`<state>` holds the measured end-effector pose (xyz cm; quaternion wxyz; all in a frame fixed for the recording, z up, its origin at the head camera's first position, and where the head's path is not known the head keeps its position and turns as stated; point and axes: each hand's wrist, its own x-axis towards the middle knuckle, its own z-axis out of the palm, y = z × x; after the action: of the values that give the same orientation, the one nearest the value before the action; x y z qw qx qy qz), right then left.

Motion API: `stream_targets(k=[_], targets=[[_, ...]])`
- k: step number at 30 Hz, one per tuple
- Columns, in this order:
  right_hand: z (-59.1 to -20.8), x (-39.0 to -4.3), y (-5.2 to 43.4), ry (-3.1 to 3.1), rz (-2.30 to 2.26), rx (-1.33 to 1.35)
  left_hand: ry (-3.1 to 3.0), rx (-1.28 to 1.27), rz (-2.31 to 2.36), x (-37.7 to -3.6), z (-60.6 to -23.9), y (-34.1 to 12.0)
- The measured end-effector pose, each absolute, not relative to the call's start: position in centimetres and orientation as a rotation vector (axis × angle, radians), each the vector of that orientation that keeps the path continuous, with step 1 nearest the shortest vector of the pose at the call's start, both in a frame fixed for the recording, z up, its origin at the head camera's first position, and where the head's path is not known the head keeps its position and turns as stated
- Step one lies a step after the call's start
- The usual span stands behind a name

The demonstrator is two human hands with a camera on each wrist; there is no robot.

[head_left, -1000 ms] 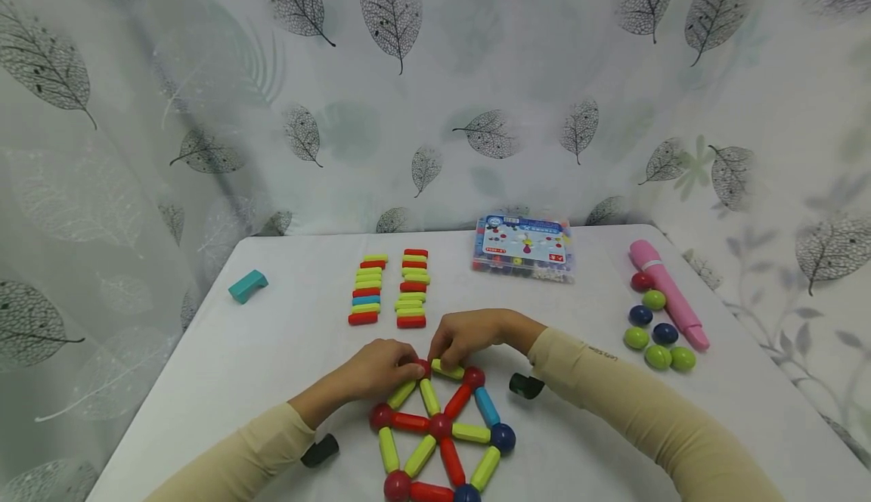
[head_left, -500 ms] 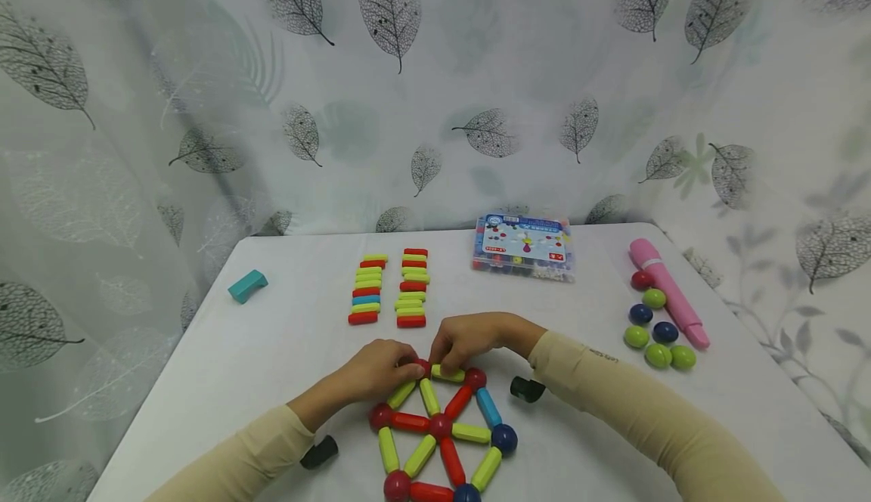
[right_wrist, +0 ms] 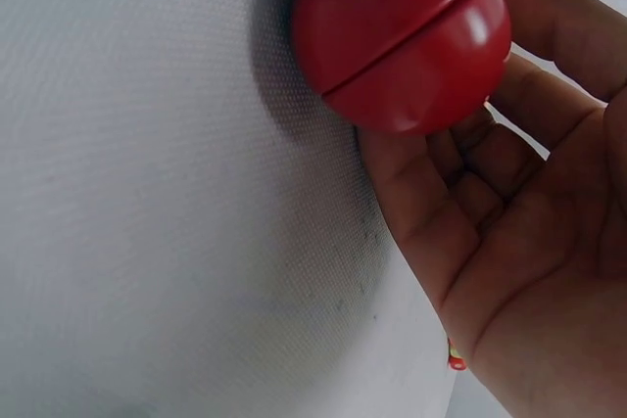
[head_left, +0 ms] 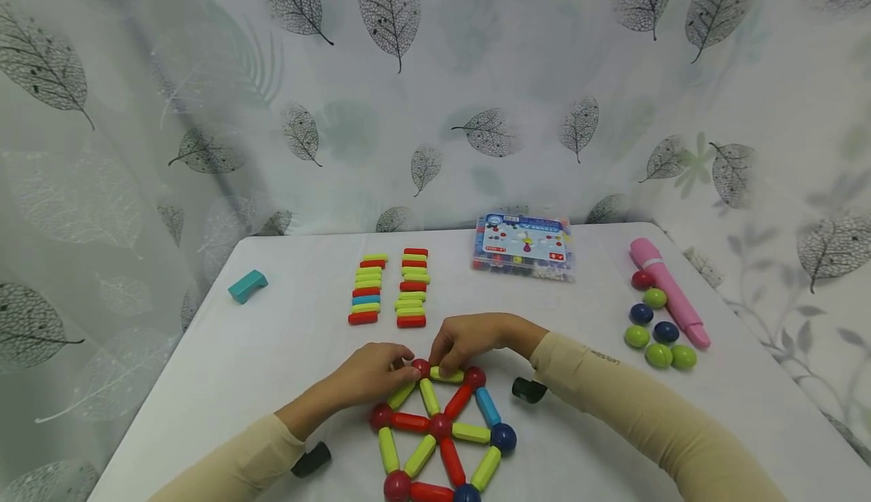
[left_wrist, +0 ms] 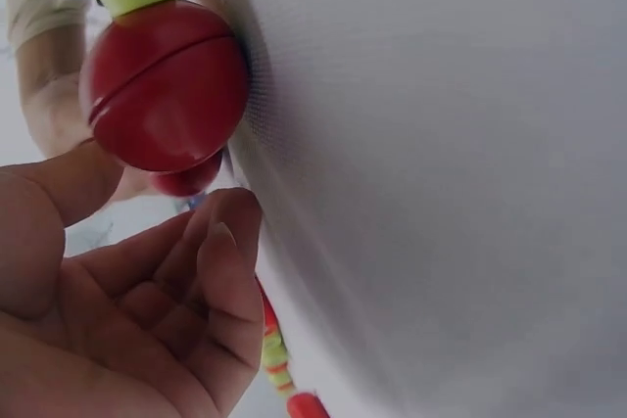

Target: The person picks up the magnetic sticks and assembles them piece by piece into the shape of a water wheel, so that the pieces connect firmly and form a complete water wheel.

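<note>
A wheel-like frame of magnetic rods and balls lies flat on the white table. My right hand [head_left: 469, 338] pinches the yellow-green rod [head_left: 447, 374] at the far side, between two red balls. My left hand [head_left: 370, 373] is beside the far red ball [head_left: 421, 368], thumb and fingers spread apart with nothing between them. In the left wrist view a red ball [left_wrist: 167, 85] stands close above the thumb and loosely bent fingers. In the right wrist view a red ball [right_wrist: 402, 41] with a blue rod covers part of the right fingers.
Two columns of loose rods [head_left: 412, 286] lie behind the hands. A clear parts box [head_left: 524, 246] stands at the back. To the right are a pink wand-like stick [head_left: 668, 292] and several loose balls [head_left: 658, 355]. A teal block [head_left: 248, 286] lies at the left.
My left hand has loosened from the far red ball and drawn slightly left, showing more of the ball. My right hand keeps its place on the rod.
</note>
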<state>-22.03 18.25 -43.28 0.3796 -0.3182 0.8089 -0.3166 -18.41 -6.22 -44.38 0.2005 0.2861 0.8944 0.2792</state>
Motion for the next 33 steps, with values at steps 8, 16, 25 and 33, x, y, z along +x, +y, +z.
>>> stream_targets(k=[8,16,25,33], targets=[[-43.0,-21.6,18.7,2.124,-0.790,-0.770,2.465,0.724,0.806,-16.8,-43.5,-9.6],[-43.2,-21.0,18.7,2.145,-0.764,-0.824,2.310,0.757,0.767,-16.2,-43.6,-11.9],[-43.3,-20.8,19.3,2.205,-0.742,-0.782,2.276,0.807,0.822,-16.5,-44.1,-11.6],[-43.0,-20.8,20.3,2.224,-0.768,-0.694,2.439,0.752,0.857,-16.8,-44.3,-10.7]])
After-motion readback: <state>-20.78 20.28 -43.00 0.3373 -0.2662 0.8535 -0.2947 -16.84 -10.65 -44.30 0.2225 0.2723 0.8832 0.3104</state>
